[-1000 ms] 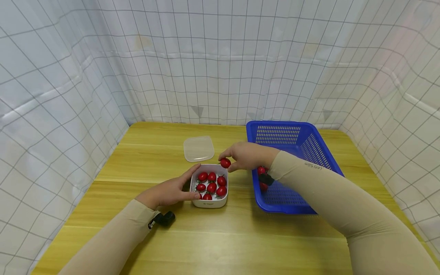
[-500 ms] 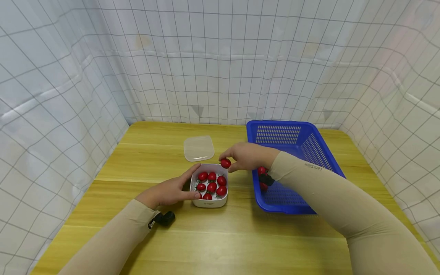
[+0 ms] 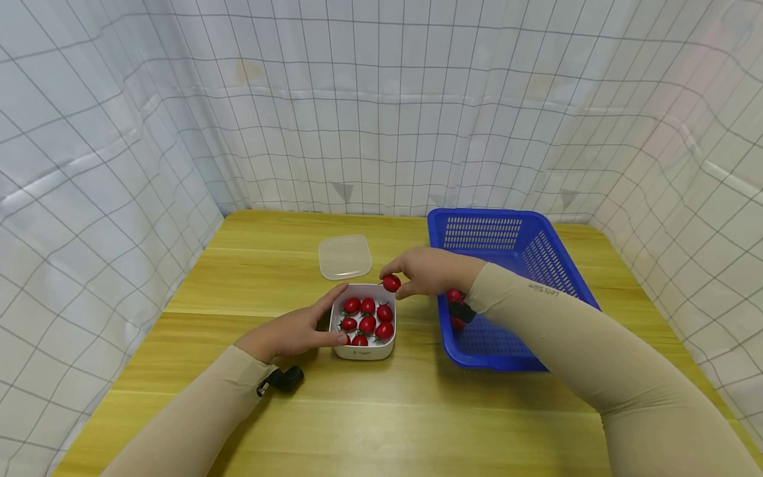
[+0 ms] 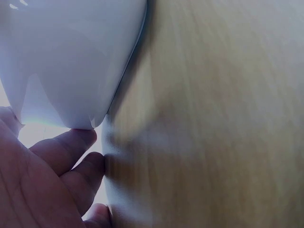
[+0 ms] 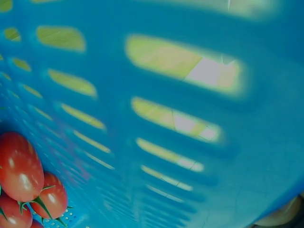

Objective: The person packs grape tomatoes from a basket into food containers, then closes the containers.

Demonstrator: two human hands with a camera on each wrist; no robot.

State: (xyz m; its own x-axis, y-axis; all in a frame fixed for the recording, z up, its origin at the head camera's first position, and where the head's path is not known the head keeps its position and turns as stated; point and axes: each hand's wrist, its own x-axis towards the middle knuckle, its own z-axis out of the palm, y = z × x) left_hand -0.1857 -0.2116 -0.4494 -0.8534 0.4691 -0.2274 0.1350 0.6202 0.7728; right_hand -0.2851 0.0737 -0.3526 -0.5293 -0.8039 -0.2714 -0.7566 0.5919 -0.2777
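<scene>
A: Nearest to the person, against the left side of the white box, what do you see?

B: The left hand rests there, thumb along the box's front corner and index finger along its far corner, fingers fairly straight, pressing the wall rather than curling round it; the box stands on the wooden table and holds several cherry tomatoes.

A: And just beyond the box?

B: Over its far right corner the right hand pinches one cherry tomato between thumb and fingertips, clear of the fruit inside; to the right of the box stands the blue basket with a few more tomatoes in it; behind the box lies the clear lid, flat and apart from it.
</scene>
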